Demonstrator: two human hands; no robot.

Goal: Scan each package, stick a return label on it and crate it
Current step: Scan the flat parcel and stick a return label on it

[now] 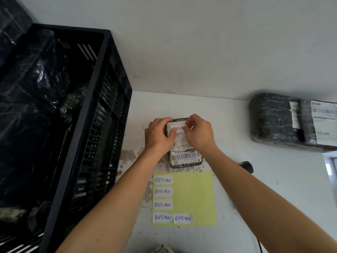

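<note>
Both hands, left (158,134) and right (198,133), pinch a label (179,129) onto the package (184,154) right of the crate (102,99); crating remains, another parcel (284,121) farther right looks unlabelled.

- To your left, the black crate (87,110) stands tall; its near wall blocks any low sweep that way, so you must pass over the rim.
- Far right, a wrapped parcel (284,121) sits by the wall.
- Between them the white table (228,114) lies bare.
- Near you, the yellow label sheet (197,194) covers the tabletop.
- A black object (246,166) lies just right of your right forearm.
</note>
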